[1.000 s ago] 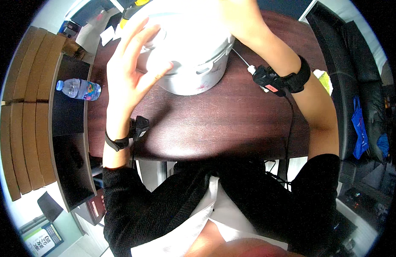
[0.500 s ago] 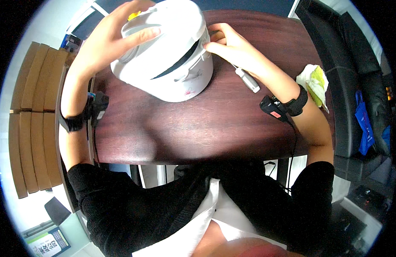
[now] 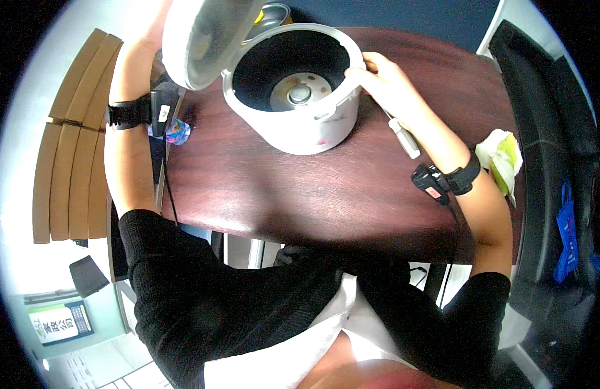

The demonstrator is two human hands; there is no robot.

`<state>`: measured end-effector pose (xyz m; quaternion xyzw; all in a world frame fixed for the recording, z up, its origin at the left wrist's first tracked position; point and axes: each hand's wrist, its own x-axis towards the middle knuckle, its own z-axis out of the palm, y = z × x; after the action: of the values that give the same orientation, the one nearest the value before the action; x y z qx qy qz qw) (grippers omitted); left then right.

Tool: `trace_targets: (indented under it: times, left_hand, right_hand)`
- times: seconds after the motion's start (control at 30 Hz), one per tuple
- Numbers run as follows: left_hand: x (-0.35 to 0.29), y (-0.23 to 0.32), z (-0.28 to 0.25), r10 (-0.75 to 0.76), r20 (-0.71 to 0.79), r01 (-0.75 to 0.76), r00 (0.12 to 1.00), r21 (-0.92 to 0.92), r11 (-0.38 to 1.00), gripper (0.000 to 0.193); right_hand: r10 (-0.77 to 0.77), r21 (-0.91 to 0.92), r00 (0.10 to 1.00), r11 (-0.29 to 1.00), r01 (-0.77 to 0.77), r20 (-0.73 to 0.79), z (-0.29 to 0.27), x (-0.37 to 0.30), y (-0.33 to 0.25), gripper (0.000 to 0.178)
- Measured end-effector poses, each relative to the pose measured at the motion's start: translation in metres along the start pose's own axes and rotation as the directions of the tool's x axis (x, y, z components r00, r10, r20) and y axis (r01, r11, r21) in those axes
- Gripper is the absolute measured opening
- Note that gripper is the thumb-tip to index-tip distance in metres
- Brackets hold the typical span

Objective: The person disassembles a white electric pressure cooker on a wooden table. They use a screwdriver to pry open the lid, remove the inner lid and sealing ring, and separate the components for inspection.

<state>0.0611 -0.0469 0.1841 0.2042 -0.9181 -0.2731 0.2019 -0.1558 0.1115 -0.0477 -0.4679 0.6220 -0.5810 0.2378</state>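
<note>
A white rice cooker (image 3: 300, 133) stands on the dark wooden table with its lid (image 3: 215, 39) swung up to the left. Its dark inside shows no inner pot, only a round metal heating plate (image 3: 302, 92) with brown spots. My right hand (image 3: 379, 76) grips the cooker's right rim, thumb over the edge and fingers outside. My left hand (image 3: 151, 32) is at the raised lid, its fingers hidden behind the lid and the top edge. Right of the cooker, below my right wrist, lies a grey-handled tool (image 3: 404, 138) like a screwdriver.
Behind the cooker sits a shiny metal bowl (image 3: 274, 19) with something yellow by it. A green and white cloth (image 3: 501, 162) lies at the table's right edge. A colourful crumpled item (image 3: 178, 131) is near my left forearm. A black sofa (image 3: 540, 168) stands to the right.
The lid has gone from nearly closed to raised, showing the cooker's inside. My left hand has moved up and left with it. My right hand stays at the right rim.
</note>
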Motion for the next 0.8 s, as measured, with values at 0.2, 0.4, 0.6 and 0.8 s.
trace_targets:
  times: [0.2,0.4,0.6,0.8]
  left_hand:
    - [-0.037,-0.037,-0.020,0.048,-0.367,-0.173,0.929,-0.315,0.933,0.054]
    - [-0.057,-0.066,-0.014,0.038,-0.499,-0.284,0.866,-0.428,0.858,0.053]
    - [-0.067,-0.081,-0.008,0.024,-0.547,-0.334,0.837,-0.476,0.814,0.052]
    - [-0.069,-0.091,-0.002,0.012,-0.574,-0.367,0.819,-0.509,0.779,0.051]
  right_hand:
    - [0.047,0.117,0.994,0.991,-0.058,0.097,-0.009,-0.008,-0.034,0.038]
    - [0.033,0.060,0.989,0.997,-0.042,0.146,-0.005,-0.002,-0.042,0.036]
    - [0.053,-0.055,0.984,0.998,-0.044,0.170,-0.007,0.007,-0.046,0.037]
    - [-0.446,-0.752,0.884,0.531,0.390,0.143,0.005,0.018,-0.071,0.043]
